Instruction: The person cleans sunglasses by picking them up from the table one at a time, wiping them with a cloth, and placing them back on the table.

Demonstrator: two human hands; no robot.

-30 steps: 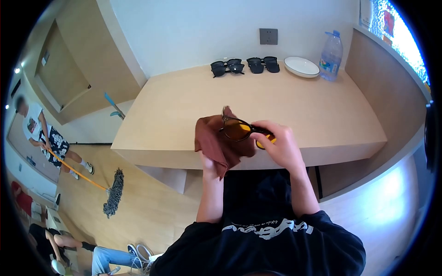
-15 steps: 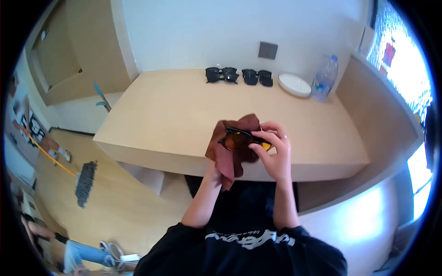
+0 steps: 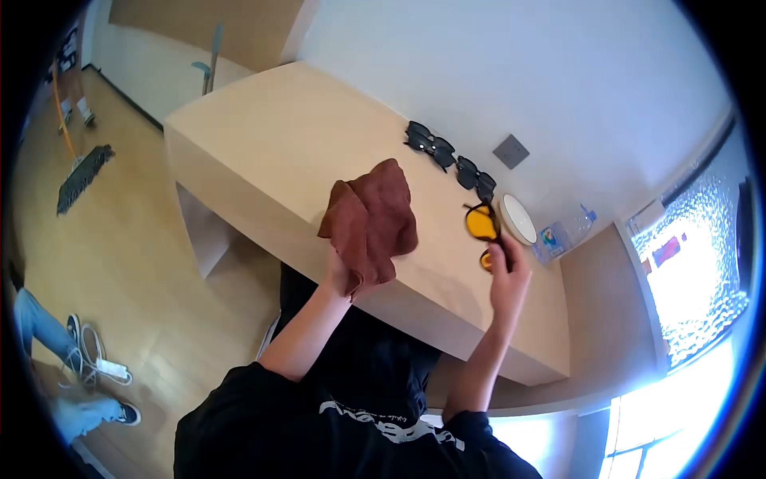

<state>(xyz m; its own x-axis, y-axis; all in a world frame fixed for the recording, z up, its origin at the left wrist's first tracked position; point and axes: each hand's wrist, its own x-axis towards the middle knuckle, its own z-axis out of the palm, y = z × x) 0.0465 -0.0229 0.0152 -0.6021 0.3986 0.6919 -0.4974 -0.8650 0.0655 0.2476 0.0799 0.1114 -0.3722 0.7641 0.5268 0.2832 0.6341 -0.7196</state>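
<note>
A brown cloth (image 3: 373, 215) drapes over my left hand (image 3: 341, 273), which is closed on it from below; most of the fingers are hidden under the fabric. My right hand (image 3: 511, 273) pinches a pair of sunglasses (image 3: 482, 223) with yellow lenses and a dark frame. They are tilted on end above the right part of the desk, apart from the cloth. Beyond them, black sunglasses (image 3: 429, 145) and more black sunglasses (image 3: 476, 177) lie along the wall side of the desk.
A white plate (image 3: 519, 219) and a clear plastic bottle (image 3: 566, 235) stand on the desk (image 3: 279, 120) near its right end. On the floor at left are a grey mop (image 3: 84, 180), a person's jeans-clad leg (image 3: 46, 326) and a white power strip (image 3: 113, 370).
My right hand has drawn the yellow-lensed sunglasses off the cloth and out to the right. The cloth stays in my left hand. My view has turned, tilting the desk.
</note>
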